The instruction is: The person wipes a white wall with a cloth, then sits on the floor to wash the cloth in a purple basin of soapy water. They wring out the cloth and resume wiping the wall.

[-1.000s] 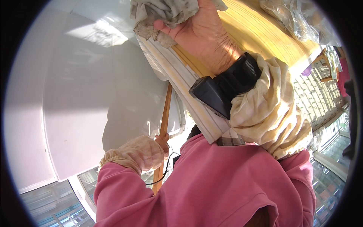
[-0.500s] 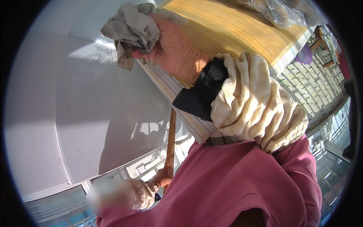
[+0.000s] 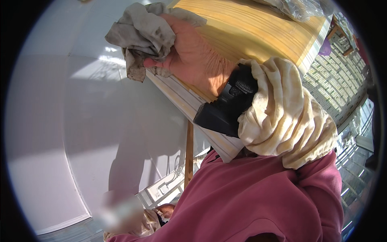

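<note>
My right hand grips a crumpled grey rag, its fingers mostly hidden behind the cloth. Dark stains mark the rag's lower folds. Hand and rag are at the left edge of a yellow wood-grain tabletop with a pale striped side. A black strap with a boxy device circles my right wrist, below a gathered cream sleeve cover. Low on the left, my left hand shows only in part beside my pink top, its fingers hidden. Nearest to it is a narrow brown wooden post.
A clear plastic bag lies on the tabletop's far right. Smooth pale wall panels rise close on the left. Beyond the table, on the right, are a patterned floor, a purple object and a wooden stool-like frame.
My right hand and the rag have shifted slightly right and down in the picture. My left hand, earlier at the wooden post, now appears lower and apart from it.
</note>
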### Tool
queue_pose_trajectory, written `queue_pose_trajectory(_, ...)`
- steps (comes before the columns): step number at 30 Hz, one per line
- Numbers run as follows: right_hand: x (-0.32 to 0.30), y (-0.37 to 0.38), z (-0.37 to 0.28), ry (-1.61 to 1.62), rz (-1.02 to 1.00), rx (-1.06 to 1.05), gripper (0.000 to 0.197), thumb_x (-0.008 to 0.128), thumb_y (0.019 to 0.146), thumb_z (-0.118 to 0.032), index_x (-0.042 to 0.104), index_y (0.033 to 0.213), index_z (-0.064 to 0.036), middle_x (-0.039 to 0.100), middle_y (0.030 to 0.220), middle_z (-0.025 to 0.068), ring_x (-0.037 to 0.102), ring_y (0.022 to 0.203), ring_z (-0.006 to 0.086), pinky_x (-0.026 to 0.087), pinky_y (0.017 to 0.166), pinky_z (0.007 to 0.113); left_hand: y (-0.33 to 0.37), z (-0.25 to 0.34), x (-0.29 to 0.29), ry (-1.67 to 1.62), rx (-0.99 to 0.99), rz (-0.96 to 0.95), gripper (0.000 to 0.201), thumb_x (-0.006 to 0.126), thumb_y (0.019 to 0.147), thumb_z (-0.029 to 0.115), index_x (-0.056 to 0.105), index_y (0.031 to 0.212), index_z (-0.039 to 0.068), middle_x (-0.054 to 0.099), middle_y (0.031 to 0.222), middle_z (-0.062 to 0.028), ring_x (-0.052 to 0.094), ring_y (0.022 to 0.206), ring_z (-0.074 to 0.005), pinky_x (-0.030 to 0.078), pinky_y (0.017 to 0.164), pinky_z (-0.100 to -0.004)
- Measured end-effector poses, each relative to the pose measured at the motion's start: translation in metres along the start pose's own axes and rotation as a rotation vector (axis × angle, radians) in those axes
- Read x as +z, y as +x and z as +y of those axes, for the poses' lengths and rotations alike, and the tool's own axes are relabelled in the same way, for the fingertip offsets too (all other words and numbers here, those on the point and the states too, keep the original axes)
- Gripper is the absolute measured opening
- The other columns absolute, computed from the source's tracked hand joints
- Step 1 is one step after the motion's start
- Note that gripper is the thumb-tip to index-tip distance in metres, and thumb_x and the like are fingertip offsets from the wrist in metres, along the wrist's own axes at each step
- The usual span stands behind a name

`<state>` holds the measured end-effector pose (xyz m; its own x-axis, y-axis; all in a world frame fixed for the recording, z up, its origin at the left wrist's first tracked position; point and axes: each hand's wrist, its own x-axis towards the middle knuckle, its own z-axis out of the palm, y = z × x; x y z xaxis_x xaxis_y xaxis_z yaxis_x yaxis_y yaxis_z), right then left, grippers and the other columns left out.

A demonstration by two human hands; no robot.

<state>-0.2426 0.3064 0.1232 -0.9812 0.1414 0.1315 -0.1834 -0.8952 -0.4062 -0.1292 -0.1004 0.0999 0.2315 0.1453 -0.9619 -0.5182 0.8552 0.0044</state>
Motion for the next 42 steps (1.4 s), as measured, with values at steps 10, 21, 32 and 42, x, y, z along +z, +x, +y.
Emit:
queue_pose_trajectory(10, -0.006, 0.005, 0.011, 0.047, -0.003, 0.004, 0.027, 0.055, 0.084, -0.028, 0.059, 0.097, -0.0047, 0.062, 0.091, 0.0082, 0.062, 0.08, 0.0214, 0.053, 0.063, 0.038, 0.012, -0.032, 0.013, -0.376, -0.068, -0.096, 0.069, 0.063, 0.081, 0.022, 0.026, 0.137, 0.006, 0.044, 0.113, -0.0133, 0.06, 0.097, -0.0274, 0.051, 0.081, -0.0367)
queue_pose_trajectory(21, -0.011, 0.01, 0.004, 0.059, -0.17, 0.051, 0.029, 0.045, 0.09, -0.028, 0.057, 0.104, -0.0062, 0.061, 0.099, 0.0077, 0.059, 0.084, 0.0216, 0.05, 0.064, 0.032, 0.039, -0.047, 0.051, -0.613, -0.008, -0.144, 0.066, 0.06, 0.087, 0.022, 0.024, 0.137, 0.0, 0.061, 0.1, -0.0121, 0.062, 0.093, -0.024, 0.051, 0.082, -0.0369)
queue_pose_trajectory(32, -0.016, 0.002, -0.002, 0.08, -0.288, 0.074, 0.026, 0.039, 0.093, -0.021, 0.057, 0.107, -0.0096, 0.061, 0.103, 0.0052, 0.057, 0.091, 0.0192, 0.046, 0.069, 0.028, 0.003, -0.03, 0.079, -0.694, 0.669, 0.117, 0.107, 0.071, 0.065, 0.006, 0.001, 0.146, 0.017, 0.055, 0.093, -0.0144, 0.064, 0.079, -0.0271, 0.053, 0.058, -0.0345)
queue_pose_trajectory(42, -0.021, 0.013, 0.004, -0.014, -0.08, 0.006, 0.027, 0.04, 0.093, -0.019, 0.058, 0.108, -0.005, 0.062, 0.104, 0.0076, 0.059, 0.091, 0.0215, 0.05, 0.074, 0.03, 0.033, 0.053, 0.072, -0.407, 1.336, 1.595, 0.049, 0.066, 0.083, 0.016, 0.048, 0.127, 0.006, 0.059, 0.069, -0.0003, 0.054, 0.061, -0.0053, 0.044, 0.051, -0.0211)
